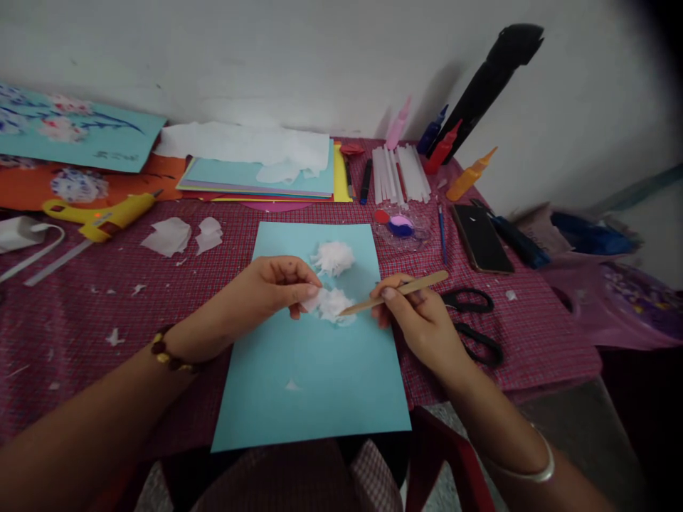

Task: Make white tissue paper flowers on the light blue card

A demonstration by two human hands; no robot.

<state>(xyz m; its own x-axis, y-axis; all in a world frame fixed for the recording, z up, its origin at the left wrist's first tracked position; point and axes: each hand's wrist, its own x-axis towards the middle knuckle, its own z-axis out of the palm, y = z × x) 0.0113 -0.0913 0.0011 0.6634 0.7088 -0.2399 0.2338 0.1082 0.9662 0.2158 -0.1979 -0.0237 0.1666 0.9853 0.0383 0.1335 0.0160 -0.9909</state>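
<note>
A light blue sheet of paper (320, 398) lies before me, with a fluffy white tissue flower (335, 257) on its upper part. Just below it sits a second white tissue cluster (336, 304). My left hand (282, 284) pinches a small piece of white tissue paper (310, 302) at the left side of that cluster. Closed around a flat wooden stick (413, 286), my right hand (413, 313) holds its pointed tip against the cluster. Black-handled scissors (480, 341) lie just beyond the right hand, their blades hidden.
A yellow glue gun (114, 217) and loose tissue pieces (171, 236) lie left. Stacked paper (256, 174) is at the back. White glue sticks (410, 174), a paint palette (403, 226), an orange bottle (469, 178) and a phone (483, 238) are to the right.
</note>
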